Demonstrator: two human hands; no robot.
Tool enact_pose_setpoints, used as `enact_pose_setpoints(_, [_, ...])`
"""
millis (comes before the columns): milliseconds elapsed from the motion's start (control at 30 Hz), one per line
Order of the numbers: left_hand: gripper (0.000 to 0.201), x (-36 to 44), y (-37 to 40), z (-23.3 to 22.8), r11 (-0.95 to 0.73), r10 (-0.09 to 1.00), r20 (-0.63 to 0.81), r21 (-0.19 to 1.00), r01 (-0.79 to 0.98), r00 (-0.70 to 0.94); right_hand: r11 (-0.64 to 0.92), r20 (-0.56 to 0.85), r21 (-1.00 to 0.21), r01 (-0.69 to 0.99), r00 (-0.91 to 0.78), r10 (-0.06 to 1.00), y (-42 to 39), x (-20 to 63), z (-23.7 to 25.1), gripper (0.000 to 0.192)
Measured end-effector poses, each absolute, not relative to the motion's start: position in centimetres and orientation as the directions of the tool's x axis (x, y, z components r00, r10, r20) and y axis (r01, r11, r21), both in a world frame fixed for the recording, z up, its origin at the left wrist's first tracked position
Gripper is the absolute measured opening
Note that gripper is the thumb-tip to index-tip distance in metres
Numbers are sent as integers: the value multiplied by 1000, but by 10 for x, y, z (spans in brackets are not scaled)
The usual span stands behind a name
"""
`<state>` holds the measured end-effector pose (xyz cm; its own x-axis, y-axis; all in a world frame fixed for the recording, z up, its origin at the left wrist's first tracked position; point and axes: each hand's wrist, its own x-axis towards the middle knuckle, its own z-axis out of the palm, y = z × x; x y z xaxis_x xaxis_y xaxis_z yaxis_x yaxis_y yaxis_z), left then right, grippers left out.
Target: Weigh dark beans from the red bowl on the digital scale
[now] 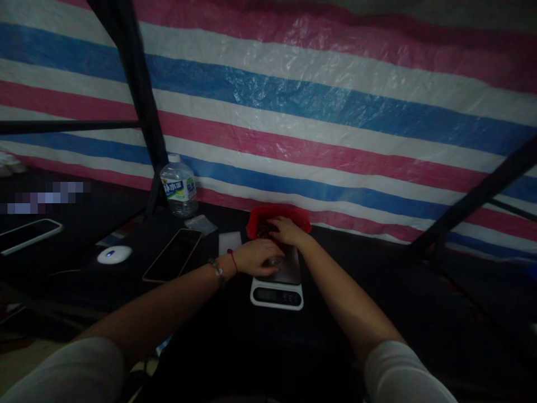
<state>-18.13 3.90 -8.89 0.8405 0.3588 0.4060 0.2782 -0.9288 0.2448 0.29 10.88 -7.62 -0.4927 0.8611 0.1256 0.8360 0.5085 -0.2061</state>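
Small dark pieces [265, 229] sit in the red tray [252, 224] at the counter's [356, 268] far edge, by the striped sheet [293, 112]; too dim to say what they are. Right hand [287, 230] is over the tray, fingers reaching down at the pieces; can't tell whether it's pinching any. Left hand [260, 256] is curled, thumb and fingers round a small clear item [276, 261] above the scale's [289, 275] pan, cup or bag unclear. So pieces are beyond the left hand, right under the right fingertips. Can't see if the tray touches the scale; if it does, I'd shift it off, it'd skew the reading. Looks like portioning by weight: pick small amounts, keep the clear item's mouth near the tray so nothing drops on the pan, and take both hands off before reading the display [271, 295], which faces the counter's near edge. White packet [230, 242] is just left of the scale, phone [174, 254] further toward the counter's left end, bottle [179, 190] behind at the far edge.
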Motion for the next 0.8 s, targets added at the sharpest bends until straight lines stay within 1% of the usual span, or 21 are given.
enact_pose_setpoints(67, [33,-182,43,-94,-928,367,454,240,286,812,477,45,-154,865,-476,878,120,-3,-79,56])
enact_pose_setpoints(100, [32,-181,46,-95,-921,389,501,241,307,773,481,20,-142,865,-483,875,124,-5,-80,56])
enact_pose_setpoints(167, [31,-177,56,-92,-881,468,611,265,392,638,509,-22,-151,847,-518,855,133,-8,-79,48])
enact_pose_setpoints(233, [31,-169,72,-85,-813,554,683,322,485,476,534,-41,-179,827,-548,835,139,-11,-77,34])
enact_pose_setpoints(300, [35,-157,90,-78,-756,616,682,371,539,395,533,-21,-202,822,-548,836,141,-12,-75,27])
enact_pose_setpoints(367, [44,-148,105,-75,-700,672,663,426,573,328,495,27,-218,841,-501,865,139,-10,-74,29])
enact_pose_setpoints(433, [44,-144,114,-78,-649,717,645,480,591,264,429,59,-235,872,-428,902,135,-5,-75,28])
enact_pose_setpoints(500, [43,-145,116,-88,-632,736,627,500,592,256,384,68,-243,891,-379,923,131,2,-76,25])
enact_pose_setpoints(600, [38,-150,113,-103,-636,747,575,471,611,334,392,115,-281,876,-374,920,130,14,-78,26])
enact_pose_setpoints(700, [27,-153,108,-109,-609,779,483,429,667,400,382,226,-347,857,-319,920,132,21,-81,28])
enact_pose_setpoints(800, [25,-152,105,-109,-584,800,433,406,703,415,375,335,-426,823,-242,911,131,20,-83,25])
